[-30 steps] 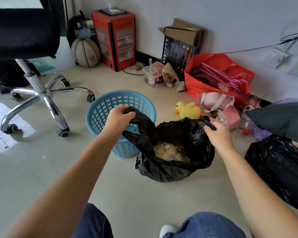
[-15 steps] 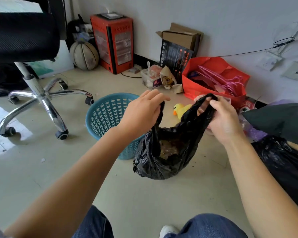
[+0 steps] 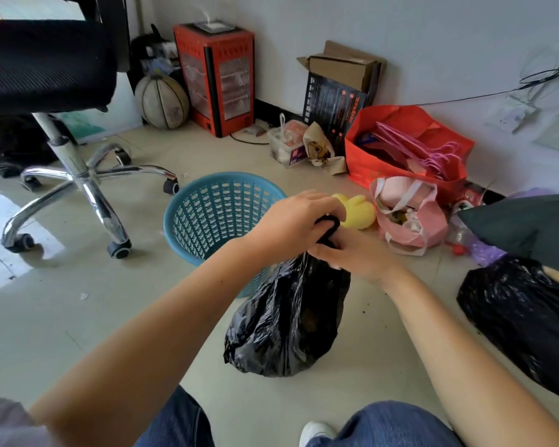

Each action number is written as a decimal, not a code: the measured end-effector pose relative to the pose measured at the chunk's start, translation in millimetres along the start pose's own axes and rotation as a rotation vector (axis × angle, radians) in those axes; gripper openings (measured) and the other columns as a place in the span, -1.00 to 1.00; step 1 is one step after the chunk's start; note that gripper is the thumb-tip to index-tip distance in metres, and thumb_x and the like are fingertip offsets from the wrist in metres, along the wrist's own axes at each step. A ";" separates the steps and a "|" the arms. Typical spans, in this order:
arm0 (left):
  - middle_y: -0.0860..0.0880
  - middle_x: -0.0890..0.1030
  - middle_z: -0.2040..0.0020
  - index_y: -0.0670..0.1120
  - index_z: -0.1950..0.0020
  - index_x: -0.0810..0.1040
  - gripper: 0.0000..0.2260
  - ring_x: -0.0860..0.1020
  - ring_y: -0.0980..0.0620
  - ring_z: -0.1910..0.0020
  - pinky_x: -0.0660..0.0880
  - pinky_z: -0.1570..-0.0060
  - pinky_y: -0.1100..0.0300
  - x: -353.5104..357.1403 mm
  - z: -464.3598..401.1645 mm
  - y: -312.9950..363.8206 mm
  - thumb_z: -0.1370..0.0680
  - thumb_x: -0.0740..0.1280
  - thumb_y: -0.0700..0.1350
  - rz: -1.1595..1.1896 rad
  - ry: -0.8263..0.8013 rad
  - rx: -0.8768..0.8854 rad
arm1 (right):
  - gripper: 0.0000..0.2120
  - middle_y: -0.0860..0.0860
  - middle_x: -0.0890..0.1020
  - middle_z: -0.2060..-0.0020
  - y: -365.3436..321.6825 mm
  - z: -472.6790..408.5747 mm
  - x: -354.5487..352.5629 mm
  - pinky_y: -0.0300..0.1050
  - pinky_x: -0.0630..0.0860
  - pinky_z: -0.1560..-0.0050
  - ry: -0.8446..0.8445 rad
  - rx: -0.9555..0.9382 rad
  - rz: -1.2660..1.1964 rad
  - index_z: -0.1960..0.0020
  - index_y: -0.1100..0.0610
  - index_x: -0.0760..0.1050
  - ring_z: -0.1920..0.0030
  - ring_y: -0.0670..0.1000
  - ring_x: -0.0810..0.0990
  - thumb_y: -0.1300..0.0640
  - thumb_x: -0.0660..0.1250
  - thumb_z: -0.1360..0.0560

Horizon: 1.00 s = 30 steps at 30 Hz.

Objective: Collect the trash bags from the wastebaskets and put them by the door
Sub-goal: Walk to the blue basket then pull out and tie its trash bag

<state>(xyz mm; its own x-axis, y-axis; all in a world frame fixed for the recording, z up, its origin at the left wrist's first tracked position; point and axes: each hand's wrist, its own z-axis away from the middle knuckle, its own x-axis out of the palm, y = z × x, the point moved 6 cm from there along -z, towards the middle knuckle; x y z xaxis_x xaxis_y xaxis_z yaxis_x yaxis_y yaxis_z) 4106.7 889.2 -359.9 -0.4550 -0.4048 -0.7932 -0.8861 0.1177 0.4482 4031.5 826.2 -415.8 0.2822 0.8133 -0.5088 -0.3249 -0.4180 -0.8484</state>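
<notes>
Trash bag (image 3: 288,321), black and full, is sitting on the floor (image 3: 62,317) just beside the blue basket (image 3: 213,214). Both hands are meeting at its bunched-up top. The left hand (image 3: 296,219) is curling over the neck and gripping it. The right hand (image 3: 352,256) is pinching the neck lower down. The fingertips are hiding behind the plastic. Another black bag (image 3: 523,317) is getting cut off at the right edge.

light: bright, even daylight | source: about 9 o'clock, white glare patch on glossy floor (image 3: 0,240) | shadows: soft, under office chair (image 3: 78,175) | glare: sheen on black trash bag (image 3: 288,321) | focus: mostly sharp, slight softness | distortion: wide-angle bowing at edges
</notes>
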 end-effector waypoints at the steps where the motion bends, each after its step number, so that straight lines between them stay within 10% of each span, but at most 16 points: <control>1: -0.01 0.63 0.03 -0.13 -0.05 0.58 -0.84 0.53 0.04 0.04 0.49 0.04 0.09 5.8 -0.4 -0.5 -0.50 0.29 -0.26 0.068 -0.034 -0.037 | -0.61 -0.04 0.21 0.51 1.2 -0.2 3.9 -0.34 0.13 0.49 -0.012 0.045 -0.088 0.33 0.14 0.21 0.56 -0.15 0.20 0.01 0.27 -0.55; 8: 0.04 0.51 -0.15 -0.04 -0.37 0.34 -0.52 0.50 0.12 -0.20 0.39 -0.27 0.22 53.0 40.3 -47.0 -0.50 0.40 -0.11 0.676 -0.063 -0.573 | -0.68 0.01 0.42 0.55 28.0 -10.7 1.8 -0.15 0.29 0.36 0.176 0.197 -0.551 0.22 0.21 0.49 0.54 -0.05 0.33 0.08 0.12 -0.60; 13: -0.05 0.55 0.16 -0.08 -0.10 0.56 -0.79 0.50 0.06 0.18 0.43 0.11 0.17 77.6 56.3 -58.5 -0.50 0.30 -0.26 0.591 -0.187 -0.662 | -0.58 0.08 0.37 0.41 23.7 -8.7 5.9 -0.26 0.27 0.37 -0.091 0.154 -0.763 0.14 0.13 0.66 0.47 -0.09 0.30 0.04 0.07 -0.62; 18: -0.02 0.42 0.40 -0.10 0.21 0.52 -0.87 0.36 0.04 0.40 0.25 0.40 0.22 73.6 53.1 -71.7 -0.46 0.25 -0.30 0.653 -0.132 -0.815 | -0.64 -0.03 0.42 0.52 32.0 -5.6 -5.1 -0.20 0.28 0.34 -0.116 0.144 0.039 0.38 0.12 0.49 0.47 -0.05 0.34 0.11 0.22 -0.57; 22: -0.05 0.58 0.28 -0.17 0.03 0.57 -0.88 0.51 0.04 0.30 0.45 0.26 0.24 85.8 54.0 -70.0 -0.55 0.24 -0.21 0.826 -0.138 -0.918 | -0.85 0.09 0.50 0.14 57.8 -19.0 -5.4 -0.03 0.45 0.13 -0.056 0.161 0.726 0.02 0.04 0.54 0.13 0.13 0.52 0.06 0.21 -0.55; 30: -0.07 0.60 0.24 -0.05 -0.16 0.57 -0.79 0.56 0.11 0.38 0.52 0.37 0.31 106.5 59.6 -81.9 -0.60 0.22 -0.20 1.033 -0.105 -0.992 | -0.45 -0.08 0.16 -0.51 71.1 -18.9 19.1 0.12 0.22 -0.41 0.001 0.038 0.631 -0.47 -0.21 0.19 -0.45 0.11 0.23 0.21 0.14 -0.56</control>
<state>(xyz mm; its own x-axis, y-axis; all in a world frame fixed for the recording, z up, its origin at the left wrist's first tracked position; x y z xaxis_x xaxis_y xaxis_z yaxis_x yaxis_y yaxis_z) 4125.6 890.6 -505.6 -0.8880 -0.4568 0.0524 0.2457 -0.3751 0.8939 4030.9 804.4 -488.6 0.0270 0.4147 -0.9095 -0.4606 -0.8024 -0.3795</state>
